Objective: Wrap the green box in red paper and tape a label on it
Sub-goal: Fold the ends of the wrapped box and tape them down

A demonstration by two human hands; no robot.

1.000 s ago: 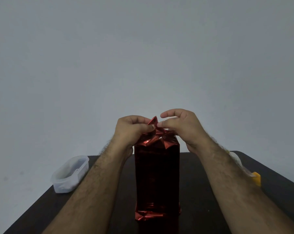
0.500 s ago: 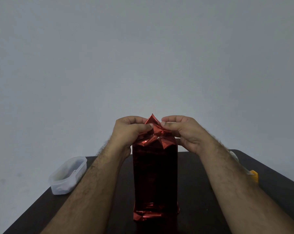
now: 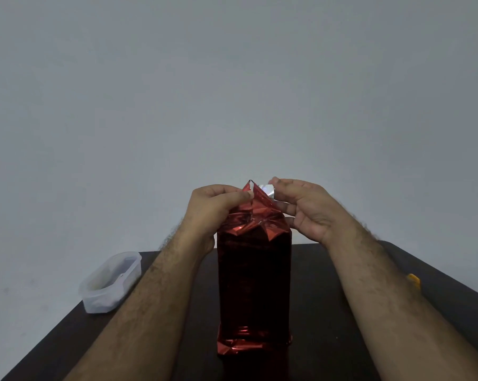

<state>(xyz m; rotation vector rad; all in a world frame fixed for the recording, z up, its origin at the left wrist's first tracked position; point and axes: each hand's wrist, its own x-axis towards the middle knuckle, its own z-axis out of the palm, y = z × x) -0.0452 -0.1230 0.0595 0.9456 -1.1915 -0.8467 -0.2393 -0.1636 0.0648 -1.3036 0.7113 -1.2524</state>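
A tall box wrapped in shiny red paper (image 3: pixel 254 281) stands upright on the dark table (image 3: pixel 328 339); no green shows through. At its top the paper gathers into a crumpled peak (image 3: pixel 255 207). My left hand (image 3: pixel 214 209) pinches the left side of that peak between thumb and fingers. My right hand (image 3: pixel 305 210) pinches a flap of the paper (image 3: pixel 268 190) whose silver underside faces me, pulled out to the right of the peak. The paper at the box's base (image 3: pixel 248 346) is folded and creased.
A translucent plastic tub (image 3: pixel 110 281) sits at the table's far left corner. A small yellow-orange object (image 3: pixel 414 279) shows just past my right forearm near the right edge. A plain grey wall fills the background.
My right hand has drawn a flap up and to the right, exposing its silver underside. The left hand keeps its pinch on the peak. The view has shifted slightly.
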